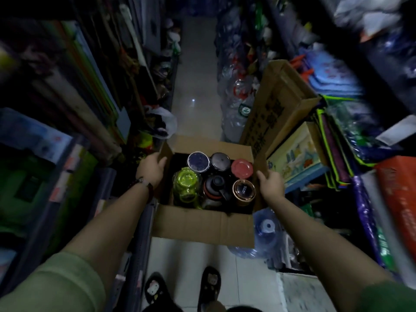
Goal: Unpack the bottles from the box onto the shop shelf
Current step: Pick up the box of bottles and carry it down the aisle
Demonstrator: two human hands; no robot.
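Observation:
An open cardboard box [202, 224] is held in front of me in a narrow shop aisle. Several bottles stand upright inside it: a yellow-green one [185, 182], a dark blue-lidded one [198, 162], a grey-lidded one [220, 161], a red-lidded one [242, 168], a black one [215, 186] and a copper-rimmed one [243, 190]. My left hand [151, 168] grips the box's left wall and flap. My right hand [271, 182] grips the right wall and flap. Shop shelves [337, 176] rise on both sides.
Large clear water jugs [236, 102] line the right of the aisle. A tall opened carton [274, 104] leans beyond the box on the right, and a blue jug [267, 228] sits below it. Rolled mats and boards [90, 97] fill the left shelves. My slippered feet [209, 282] stand on pale floor tiles.

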